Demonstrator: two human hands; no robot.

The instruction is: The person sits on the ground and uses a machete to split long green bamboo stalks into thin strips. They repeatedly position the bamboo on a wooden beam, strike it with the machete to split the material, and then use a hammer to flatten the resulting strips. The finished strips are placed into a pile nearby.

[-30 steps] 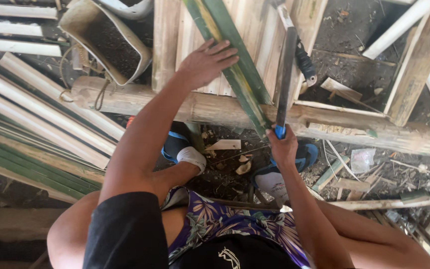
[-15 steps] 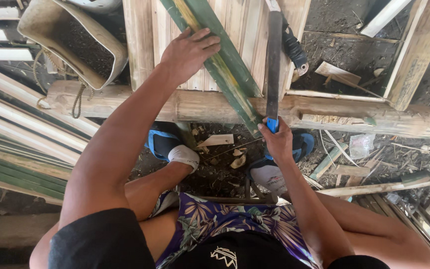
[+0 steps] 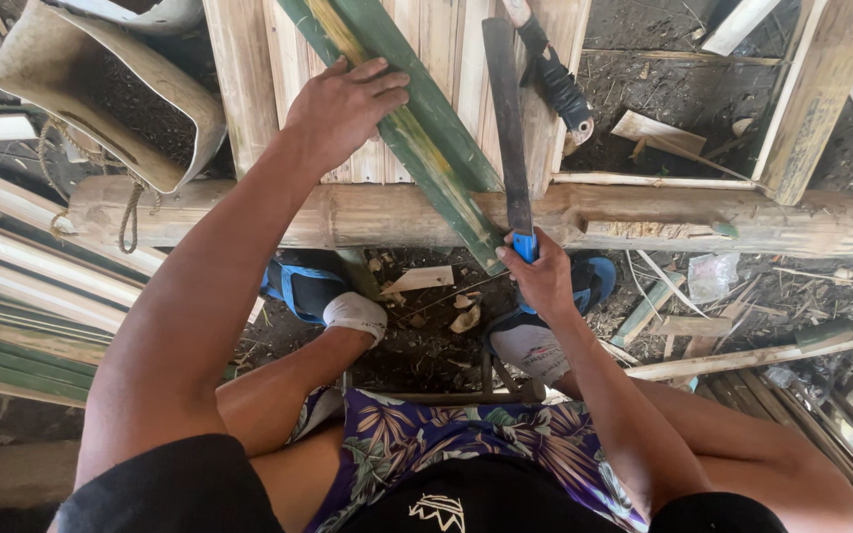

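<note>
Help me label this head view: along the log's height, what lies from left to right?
Grey bucket → left hand → green bamboo strip → long blade in the right hand → black-wrapped tool → upright wooden post.

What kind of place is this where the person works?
Probably an outdoor bamboo workshop. The left hand steadies a green split bamboo strip on a thick bamboo pole, the right hand holds a blue-handled long knife, and chips litter the dirt ground.

Black top point(image 3: 170, 489), purple leaf-print shorts point(image 3: 426, 439) (white socks point(image 3: 352, 314), blue sandals point(image 3: 298, 288)).
</note>
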